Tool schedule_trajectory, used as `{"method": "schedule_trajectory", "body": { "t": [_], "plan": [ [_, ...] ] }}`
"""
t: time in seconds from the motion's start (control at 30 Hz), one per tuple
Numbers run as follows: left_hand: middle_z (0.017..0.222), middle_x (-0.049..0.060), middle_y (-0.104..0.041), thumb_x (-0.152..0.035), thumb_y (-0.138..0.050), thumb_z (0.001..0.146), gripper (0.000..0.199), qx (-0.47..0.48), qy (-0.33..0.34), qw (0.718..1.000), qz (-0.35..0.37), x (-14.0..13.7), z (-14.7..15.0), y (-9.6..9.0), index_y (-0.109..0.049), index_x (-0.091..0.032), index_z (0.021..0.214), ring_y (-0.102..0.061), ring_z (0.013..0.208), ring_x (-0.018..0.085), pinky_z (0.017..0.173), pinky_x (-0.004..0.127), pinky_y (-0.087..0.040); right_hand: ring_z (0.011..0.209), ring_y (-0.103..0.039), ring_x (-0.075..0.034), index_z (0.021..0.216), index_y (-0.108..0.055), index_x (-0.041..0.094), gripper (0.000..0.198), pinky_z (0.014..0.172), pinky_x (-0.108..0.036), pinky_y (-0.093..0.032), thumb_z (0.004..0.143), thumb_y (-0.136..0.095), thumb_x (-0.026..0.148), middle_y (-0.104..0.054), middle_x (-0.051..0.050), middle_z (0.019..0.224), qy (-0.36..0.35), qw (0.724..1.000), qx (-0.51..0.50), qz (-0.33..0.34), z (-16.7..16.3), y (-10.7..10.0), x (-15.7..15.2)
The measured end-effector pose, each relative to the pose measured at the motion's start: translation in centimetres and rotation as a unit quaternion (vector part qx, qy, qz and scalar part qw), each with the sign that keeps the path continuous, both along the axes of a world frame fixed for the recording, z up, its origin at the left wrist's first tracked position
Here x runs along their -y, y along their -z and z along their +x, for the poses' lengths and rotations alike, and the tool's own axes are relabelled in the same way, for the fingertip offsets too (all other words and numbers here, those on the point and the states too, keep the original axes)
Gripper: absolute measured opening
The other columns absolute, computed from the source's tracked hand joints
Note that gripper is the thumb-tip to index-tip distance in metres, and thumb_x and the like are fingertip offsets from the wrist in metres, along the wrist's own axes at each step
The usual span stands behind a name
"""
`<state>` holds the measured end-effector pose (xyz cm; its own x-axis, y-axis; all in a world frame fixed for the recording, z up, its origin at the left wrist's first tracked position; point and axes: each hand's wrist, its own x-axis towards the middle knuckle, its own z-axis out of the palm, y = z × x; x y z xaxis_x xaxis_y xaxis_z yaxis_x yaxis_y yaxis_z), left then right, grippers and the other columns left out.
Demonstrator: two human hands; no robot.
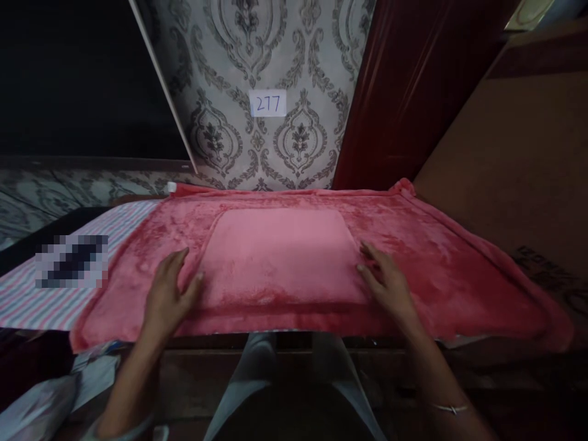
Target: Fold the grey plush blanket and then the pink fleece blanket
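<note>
A pink plush folded cloth (280, 257), roughly rectangular, lies flat in the middle of a larger red-pink plush blanket (441, 263). My left hand (169, 291) is at the cloth's left side, thumb and fingers apart, with nothing held. On the opposite side my right hand (386, 282) has its fingers spread beside the cloth's right edge, also holding nothing. Whether the fingertips press on the fabric I cannot tell. The blanket's far edge is rolled, with a bunched corner at the back right.
A striped cloth (124, 223) shows under the blanket at the left, bearing a blurred-out item (73, 260). Behind stand a dark screen (87, 79) and a patterned wall with a paper label (268, 103) reading 277. A large cardboard box (519, 159) borders the right side.
</note>
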<state>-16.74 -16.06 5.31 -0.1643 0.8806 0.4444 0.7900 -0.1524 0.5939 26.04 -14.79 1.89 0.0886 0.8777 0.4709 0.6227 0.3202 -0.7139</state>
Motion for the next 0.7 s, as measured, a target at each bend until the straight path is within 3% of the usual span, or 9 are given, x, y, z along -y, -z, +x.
{"method": "schedule_trajectory", "body": {
  "t": [0.07,0.17,0.23,0.33,0.47,0.6,0.7],
  "plan": [
    [0.142,0.012,-0.058,-0.05,-0.049,0.092,0.056,-0.071,0.081,0.993,0.051,0.3,3.0,-0.4,-0.055,-0.022,0.141,-0.053,0.133,0.03,0.115,0.049,-0.041,0.133,-0.052,-0.027,0.144,-0.057,0.026,0.05,0.116,-0.052,-0.038,0.098,-0.045,0.041,-0.059,-0.01,0.142,-0.087,0.992,0.08,0.039,-2.7,-1.8,-0.5],
    [0.145,0.01,-0.058,-0.042,-0.046,0.097,0.051,-0.175,0.229,0.957,0.025,1.4,7.2,0.7,-0.052,-0.025,0.145,-0.052,0.135,0.026,0.118,0.05,-0.036,0.144,-0.041,-0.023,0.147,-0.053,0.026,0.051,0.12,-0.05,-0.031,0.099,-0.035,0.024,-0.048,-0.007,0.154,-0.253,0.947,0.195,0.037,-7.5,-3.7,-1.5],
    [0.15,0.013,-0.053,-0.037,-0.048,0.097,0.054,-0.229,0.221,0.948,0.033,2.2,8.7,2.7,-0.047,-0.023,0.15,-0.048,0.139,0.027,0.12,0.053,-0.031,0.15,-0.031,-0.023,0.151,-0.048,0.025,0.054,0.122,-0.051,-0.026,0.099,-0.034,0.021,-0.04,-0.006,0.16,-0.318,0.914,0.253,0.012,-10.0,-4.1,-2.3],
    [0.158,0.016,-0.042,-0.03,-0.051,0.095,0.061,-0.273,0.135,0.948,0.093,3.3,9.2,6.1,-0.04,-0.021,0.154,-0.037,0.147,0.031,0.121,0.057,-0.024,0.154,-0.02,-0.026,0.155,-0.041,0.026,0.053,0.123,-0.056,-0.02,0.103,-0.033,0.031,-0.03,-0.005,0.164,-0.365,0.873,0.32,-0.04,-12.2,-3.9,-4.2],
    [0.162,0.015,-0.034,-0.025,-0.057,0.091,0.065,-0.299,0.091,0.939,0.142,4.1,9.0,8.9,-0.041,-0.025,0.154,-0.025,0.153,0.031,0.123,0.054,-0.019,0.156,-0.008,-0.03,0.159,-0.032,0.031,0.059,0.121,-0.064,-0.009,0.104,-0.033,0.052,-0.018,-0.004,0.168,-0.38,0.836,0.392,-0.056,-13.8,-3.3,-8.3],
    [0.163,0.013,-0.035,-0.025,-0.059,0.09,0.068,-0.295,0.084,0.939,0.157,3.9,9.1,9.5,-0.04,-0.026,0.155,-0.023,0.154,0.03,0.124,0.052,-0.017,0.156,-0.008,-0.031,0.16,-0.026,0.033,0.06,0.121,-0.063,-0.009,0.104,-0.031,0.053,-0.015,-0.004,0.168,-0.32,0.847,0.42,-0.06,-14.9,-3.3,-14.0],
    [0.163,0.014,-0.033,-0.023,-0.06,0.088,0.073,-0.295,0.09,0.934,0.179,3.7,9.0,9.7,-0.037,-0.025,0.157,-0.021,0.154,0.03,0.125,0.051,-0.014,0.155,-0.011,-0.034,0.161,-0.025,0.032,0.062,0.121,-0.062,-0.01,0.103,-0.031,0.054,-0.014,-0.003,0.169,-0.246,0.866,0.423,-0.101,-15.2,-3.5,-18.1]
  ]
}}
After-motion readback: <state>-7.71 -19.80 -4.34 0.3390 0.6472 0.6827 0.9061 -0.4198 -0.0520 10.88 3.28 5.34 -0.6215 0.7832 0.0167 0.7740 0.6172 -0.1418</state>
